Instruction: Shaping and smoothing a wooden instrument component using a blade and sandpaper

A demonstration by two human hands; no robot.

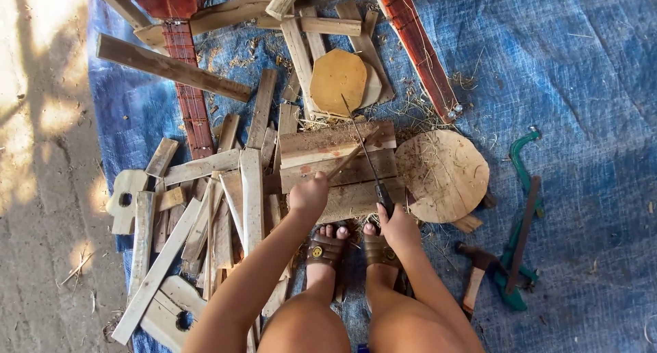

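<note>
**Wood scraps on a blue tarp**

On the blue woven tarp (582,65), spread over a dusty concrete floor (41,188) dappled with sunlight, rough pale wood slats (226,202) lie in a loose heap with shavings strewn about. Left hand (309,197) is closed around a thin wooden stick (348,160); right hand (397,224) grips the dark handle of a long narrow blade (366,151), which crosses the stick over a weathered plank block (339,165) just ahead of the sandalled feet. Beside the block lies a round wooden disc (441,176); farther right, a green-framed saw (523,223) and a hammer (475,274).
</note>
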